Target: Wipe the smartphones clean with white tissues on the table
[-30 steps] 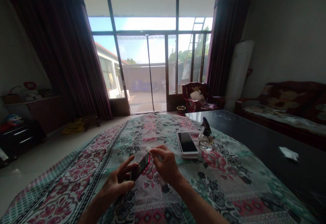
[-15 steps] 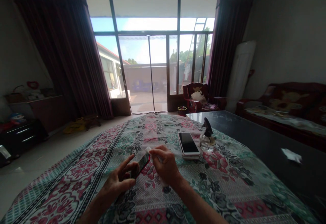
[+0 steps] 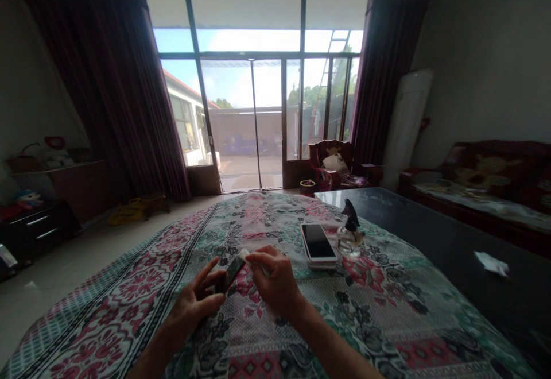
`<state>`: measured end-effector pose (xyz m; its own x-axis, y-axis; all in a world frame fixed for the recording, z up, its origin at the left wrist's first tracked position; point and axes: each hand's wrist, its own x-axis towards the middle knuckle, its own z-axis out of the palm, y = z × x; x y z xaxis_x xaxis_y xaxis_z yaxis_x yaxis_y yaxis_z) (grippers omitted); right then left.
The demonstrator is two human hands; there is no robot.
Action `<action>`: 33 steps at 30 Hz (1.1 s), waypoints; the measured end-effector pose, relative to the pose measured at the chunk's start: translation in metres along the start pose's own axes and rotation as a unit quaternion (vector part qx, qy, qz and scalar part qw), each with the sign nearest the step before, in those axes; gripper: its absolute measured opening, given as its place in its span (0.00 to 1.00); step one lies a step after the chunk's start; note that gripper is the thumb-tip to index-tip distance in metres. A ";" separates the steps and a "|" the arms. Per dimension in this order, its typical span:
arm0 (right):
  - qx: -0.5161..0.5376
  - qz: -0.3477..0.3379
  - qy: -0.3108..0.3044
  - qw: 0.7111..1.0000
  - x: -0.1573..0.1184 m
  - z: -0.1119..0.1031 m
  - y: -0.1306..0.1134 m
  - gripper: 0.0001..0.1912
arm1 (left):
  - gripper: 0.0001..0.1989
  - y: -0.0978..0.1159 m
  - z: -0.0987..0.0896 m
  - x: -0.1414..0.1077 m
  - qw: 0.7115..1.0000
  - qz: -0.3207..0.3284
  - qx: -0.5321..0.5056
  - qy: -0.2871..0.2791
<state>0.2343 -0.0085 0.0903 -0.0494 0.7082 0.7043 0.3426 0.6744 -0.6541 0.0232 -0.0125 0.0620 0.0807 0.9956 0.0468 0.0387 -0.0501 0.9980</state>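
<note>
Slim and glossy dark-faced with a reddish edge, the phone [image 3: 233, 271] slants over the floral cloth [image 3: 142, 287], held in the left hand's [image 3: 193, 296] grip, the right hand [image 3: 275, 278] pinching a white wad [image 3: 244, 254] at its far end.

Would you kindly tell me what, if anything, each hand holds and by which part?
The left hand holds a dark phone by its near end; the right hand pinches a white item, exact part unclear.
</note>
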 end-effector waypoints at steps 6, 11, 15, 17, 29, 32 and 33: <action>-0.016 0.029 0.017 0.999 0.001 -0.007 0.019 0.10 | 0.45 -0.004 0.006 -0.001 0.997 0.019 0.018 -0.068; -0.028 0.035 0.015 0.999 0.000 -0.007 0.021 0.11 | 0.45 -0.001 0.009 -0.002 0.998 0.009 0.022 -0.062; -0.017 0.017 0.009 1.000 -0.001 -0.002 0.011 0.13 | 0.47 -0.001 0.004 0.001 0.999 -0.002 0.024 -0.024; -0.011 0.009 0.004 1.000 -0.001 0.000 0.006 0.13 | 0.48 -0.003 0.003 0.002 1.000 -0.009 0.009 -0.003; -0.023 0.045 0.015 0.999 -0.001 -0.006 0.025 0.12 | 0.44 0.002 0.009 -0.003 0.995 0.030 0.054 -0.073; -0.027 0.049 0.010 0.998 -0.001 -0.006 0.025 0.12 | 0.42 0.001 0.007 -0.002 0.995 0.026 0.062 -0.072; -0.028 0.047 0.008 0.998 -0.001 -0.006 0.023 0.12 | 0.42 0.000 0.007 -0.001 0.995 0.027 0.064 -0.065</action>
<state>0.2476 0.0053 0.0757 0.0000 0.7645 0.6446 0.3967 0.5917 -0.7018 0.0298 -0.0144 0.0620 0.2133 0.9732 0.0856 0.1570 -0.1206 0.9802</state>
